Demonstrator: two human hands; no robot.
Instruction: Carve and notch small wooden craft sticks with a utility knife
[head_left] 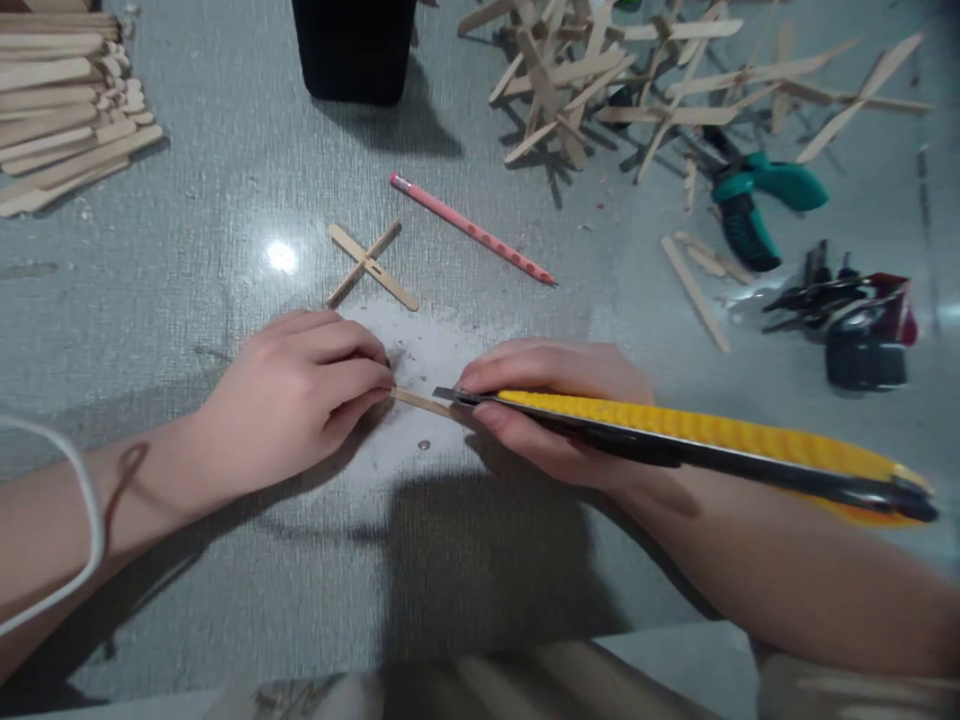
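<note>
A wooden craft stick (420,401) lies over a pale, worn patch of the table, between my two hands. My left hand (304,385) is closed, pinching the stick's left end in its fingertips. In my right hand (551,400) is a yellow and black utility knife (675,432), gripped near its front. Its short blade (444,393) is out and points left, just above the stick; whether it touches the wood I cannot tell. The stick's right end is hidden under my right hand. Just beyond my left hand lie two craft sticks crossed in an X (367,262), one with a small slot.
A pink pencil (472,230) lies past my hands. At far left is a pile of craft sticks (60,110); a black container (356,50) stands at the back. Joined sticks (570,80), teal-handled pliers (750,190) and small dark tools (847,310) occupy the right. A white cable (86,490) crosses my left forearm.
</note>
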